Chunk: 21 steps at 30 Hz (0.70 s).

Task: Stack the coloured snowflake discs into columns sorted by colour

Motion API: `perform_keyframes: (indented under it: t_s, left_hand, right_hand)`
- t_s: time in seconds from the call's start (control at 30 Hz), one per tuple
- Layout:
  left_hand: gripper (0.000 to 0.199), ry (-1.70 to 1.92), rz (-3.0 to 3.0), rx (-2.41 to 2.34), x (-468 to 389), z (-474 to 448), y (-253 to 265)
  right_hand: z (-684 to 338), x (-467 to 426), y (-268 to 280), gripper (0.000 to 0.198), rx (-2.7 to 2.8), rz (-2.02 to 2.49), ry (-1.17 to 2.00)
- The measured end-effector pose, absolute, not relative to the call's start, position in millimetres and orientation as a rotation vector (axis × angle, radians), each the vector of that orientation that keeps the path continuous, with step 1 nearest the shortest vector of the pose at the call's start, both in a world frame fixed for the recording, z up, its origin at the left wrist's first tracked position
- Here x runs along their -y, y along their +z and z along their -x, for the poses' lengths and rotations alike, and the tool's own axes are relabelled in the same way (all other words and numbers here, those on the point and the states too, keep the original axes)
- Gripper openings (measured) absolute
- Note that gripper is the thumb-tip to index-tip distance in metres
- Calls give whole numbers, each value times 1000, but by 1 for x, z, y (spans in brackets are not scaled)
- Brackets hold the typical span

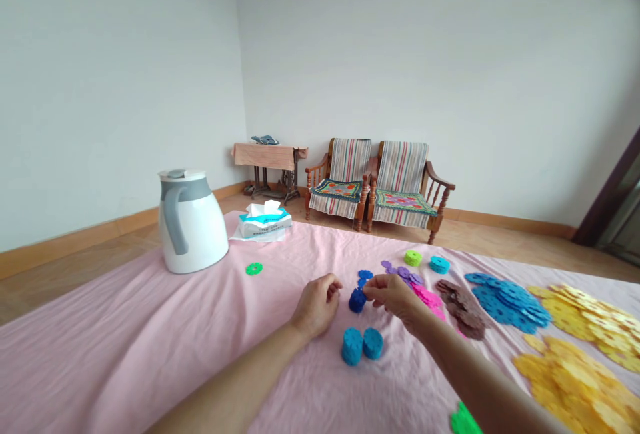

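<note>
A short stack of dark blue notched plastic discs (357,301) stands on the pink cloth between my hands. My right hand (395,295) pinches at the upper right edge of this stack, its fingertips against a dark blue disc. To the left of the stack, my left hand (318,304) rests on the cloth with its fingers curled in and nothing visible in them. Just beyond lie some loose blue discs (365,275). Nearer to me, two light blue disc stacks, a left one (353,346) and a right one (373,343), stand side by side.
Purple discs (409,276), pink discs (428,297), brown discs (460,307), blue discs (507,301) and yellow discs (580,381) lie rightward. Lime (413,258) and turquoise (439,264) stacks stand behind. A white jug (195,231), tissue pack (265,221) and green disc (254,269) are left.
</note>
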<state>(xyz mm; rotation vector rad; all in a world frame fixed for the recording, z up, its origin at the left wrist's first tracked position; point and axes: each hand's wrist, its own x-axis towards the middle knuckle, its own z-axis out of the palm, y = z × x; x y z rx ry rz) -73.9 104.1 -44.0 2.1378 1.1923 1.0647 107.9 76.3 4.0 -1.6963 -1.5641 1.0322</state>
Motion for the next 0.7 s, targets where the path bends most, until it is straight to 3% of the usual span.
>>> perform_keyframes:
  t_s: [0.27,0.7]
  left_hand:
    - [19,1051,-2177,-1150,-100,73,-42]
    - [15,979,-2291,-1068,-90,71,-31]
  right_hand:
    - [-118,-78,-10,11,1606,1658,860]
    - [-112,-59,-16,27,1898,1625,590]
